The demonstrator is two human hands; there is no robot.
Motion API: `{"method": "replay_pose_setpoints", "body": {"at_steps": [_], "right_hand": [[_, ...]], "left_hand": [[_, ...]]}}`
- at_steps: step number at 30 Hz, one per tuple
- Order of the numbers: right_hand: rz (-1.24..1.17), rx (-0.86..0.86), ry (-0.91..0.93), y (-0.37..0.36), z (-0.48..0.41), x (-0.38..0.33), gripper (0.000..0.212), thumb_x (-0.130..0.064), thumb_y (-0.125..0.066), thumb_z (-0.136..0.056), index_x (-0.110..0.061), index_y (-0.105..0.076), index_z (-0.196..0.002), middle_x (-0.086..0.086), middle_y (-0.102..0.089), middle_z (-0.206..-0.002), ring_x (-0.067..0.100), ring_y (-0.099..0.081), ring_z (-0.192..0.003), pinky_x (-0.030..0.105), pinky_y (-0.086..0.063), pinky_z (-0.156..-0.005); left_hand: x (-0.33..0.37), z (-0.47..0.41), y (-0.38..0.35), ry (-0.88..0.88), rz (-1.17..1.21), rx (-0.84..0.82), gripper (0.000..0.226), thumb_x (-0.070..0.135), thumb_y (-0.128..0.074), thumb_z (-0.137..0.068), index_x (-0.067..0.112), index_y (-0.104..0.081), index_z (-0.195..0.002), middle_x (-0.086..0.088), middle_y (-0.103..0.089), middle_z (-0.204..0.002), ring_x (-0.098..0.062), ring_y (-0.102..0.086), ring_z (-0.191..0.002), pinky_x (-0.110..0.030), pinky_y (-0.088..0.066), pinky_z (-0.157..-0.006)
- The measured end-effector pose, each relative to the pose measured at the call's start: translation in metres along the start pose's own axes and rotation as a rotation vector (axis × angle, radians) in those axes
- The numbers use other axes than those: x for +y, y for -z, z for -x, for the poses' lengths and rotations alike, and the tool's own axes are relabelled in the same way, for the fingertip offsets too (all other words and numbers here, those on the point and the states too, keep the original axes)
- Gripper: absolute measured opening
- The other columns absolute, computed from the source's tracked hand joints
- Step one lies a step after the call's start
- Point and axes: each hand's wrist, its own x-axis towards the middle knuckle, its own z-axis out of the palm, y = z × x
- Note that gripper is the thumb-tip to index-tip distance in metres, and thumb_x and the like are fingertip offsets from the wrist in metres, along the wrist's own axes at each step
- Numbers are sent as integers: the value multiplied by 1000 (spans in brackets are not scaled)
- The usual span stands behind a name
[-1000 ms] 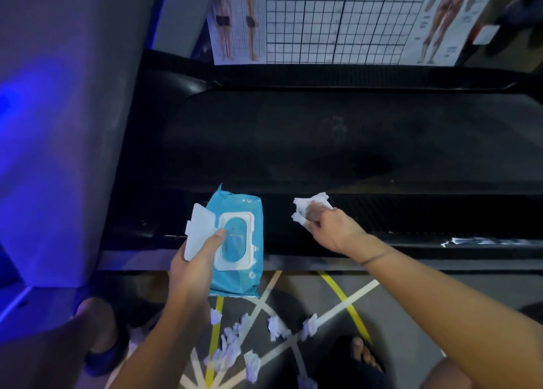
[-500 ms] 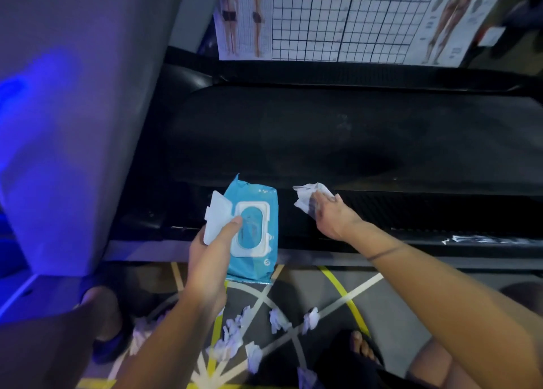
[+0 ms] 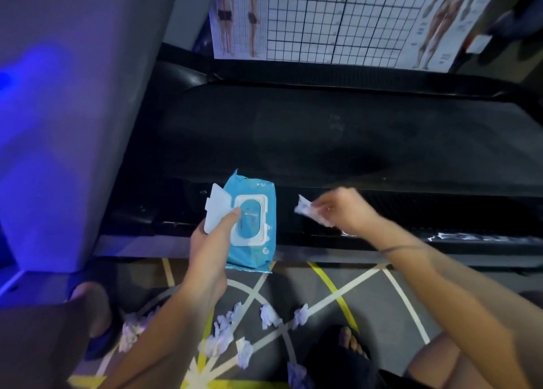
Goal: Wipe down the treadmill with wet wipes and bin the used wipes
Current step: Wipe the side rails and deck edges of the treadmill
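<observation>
The black treadmill (image 3: 323, 142) lies across the view, its belt ahead of me and its near side rail (image 3: 440, 212) under my hands. My left hand (image 3: 210, 241) holds a blue pack of wet wipes (image 3: 255, 253) above the rail, its white flip lid (image 3: 216, 209) standing open and my thumb on the lid frame. My right hand (image 3: 343, 209) pinches a crumpled white wipe (image 3: 308, 209) against the rail, just right of the pack; it is motion-blurred.
Several used, balled-up wipes (image 3: 267, 315) lie on the grey floor with yellow and white lines, between my sandalled feet (image 3: 349, 341). A grey upright (image 3: 73, 118) stands at the left. Posters (image 3: 338, 18) hang on the wall behind the treadmill. No bin is in view.
My right hand with the wipe has shifted a little along the rail and now blurs with movement. My left hand keeps the open pack in about the same place.
</observation>
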Motion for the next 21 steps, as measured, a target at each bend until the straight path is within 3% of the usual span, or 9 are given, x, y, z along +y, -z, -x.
{"method": "replay_pose_setpoints", "body": {"at_steps": [2, 5, 9, 11, 14, 16, 19, 21], "right_hand": [[-332, 159, -83, 28, -7, -4, 19, -5, -67, -90, -14, -78, -104, 9, -78, -94, 8, -71, -79, 19, -56, -68], [-818, 318, -233, 63, -13, -8, 20, 5, -60, -93, -4, -74, -105, 10, -74, -87, 8, -69, -63, 22, -56, -56], [-1044, 263, -283, 78, -17, -8, 11, -6, -64, -96, -2, -75, -98, 10, -77, -98, 15, -74, -93, 28, -61, -80], [-958, 258, -289, 68, -23, -5, 17, -8, -59, -97, -1, -75, -99, 11, -78, -96, 18, -72, -101, 33, -58, -86], [-366, 324, -251, 45, -31, -5, 23, -20, -52, -101, -6, -69, -105, 12, -74, -103, 27, -68, -100, 27, -47, -76], [-152, 232, -146, 19, -29, -9, 21, -21, -51, -102, -5, -64, -108, 17, -72, -110, 33, -68, -101, 25, -41, -73], [40, 0, -91, -31, -17, -11, 18, -22, -44, -104, -9, -54, -112, 21, -67, -109, 39, -65, -101, 35, -43, -76], [117, -10, -81, -55, -7, -7, 19, -24, -39, -105, -13, -50, -116, 17, -63, -109, 37, -63, -100, 36, -43, -75]], "left_hand": [[1, 0, 1, -13, 5, 0, 26, 30, -80, -95, 25, -69, -118, 7, -82, -97, -14, -80, -82, -30, -62, -55], [3, 0, 4, -35, 0, 4, 30, 28, -79, -95, 23, -69, -123, 6, -82, -104, -16, -80, -88, -32, -64, -60], [5, -1, 9, -36, -6, 13, 26, 29, -78, -96, 26, -69, -121, 8, -82, -104, -15, -80, -91, -32, -64, -62], [6, -1, 9, -34, -1, 21, 24, 29, -78, -96, 27, -69, -119, 8, -82, -102, -14, -80, -89, -31, -64, -60], [7, -2, 7, -31, 11, 23, 25, 28, -78, -96, 25, -70, -119, 7, -82, -103, -16, -80, -89, -32, -64, -60], [7, -3, 7, -28, 11, 25, 28, 28, -79, -95, 25, -70, -121, 6, -82, -106, -17, -80, -90, -35, -66, -63], [5, -7, 8, -22, -2, 22, 29, 30, -79, -95, 27, -69, -122, 6, -82, -108, -18, -80, -94, -37, -66, -69], [4, -9, 9, -23, -6, 20, 28, 32, -80, -94, 28, -69, -119, 7, -82, -107, -16, -80, -93, -35, -66, -66]]}}
